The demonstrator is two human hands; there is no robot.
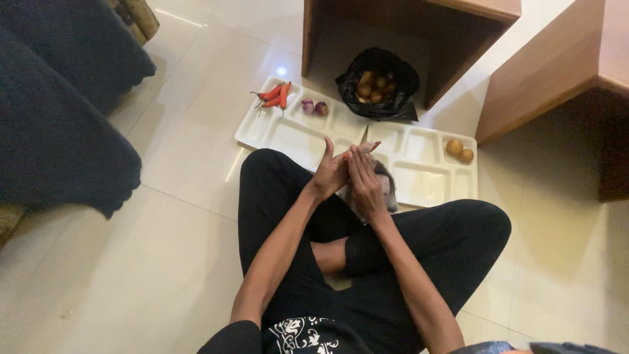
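Note:
I sit cross-legged on a tiled floor. My left hand [332, 170] and my right hand [364, 180] are raised together in front of me, palms and fingers pressed against each other. A small orange thing seems pinched between the fingertips, too hidden to name. A grey cloth [388, 187] hangs below my right hand. Two white compartment trays lie ahead: the left tray [262, 128] holds red chillies [275, 96] and small purple onions [314, 107], the right tray [426, 187] holds two round yellow-brown potatoes [460, 151].
A black plastic bag [380, 85] with several potatoes sits open under a wooden table [419, 26]. Another wooden piece [557, 72] stands at the right. A dark blue fabric-covered seat [59, 111] fills the left side.

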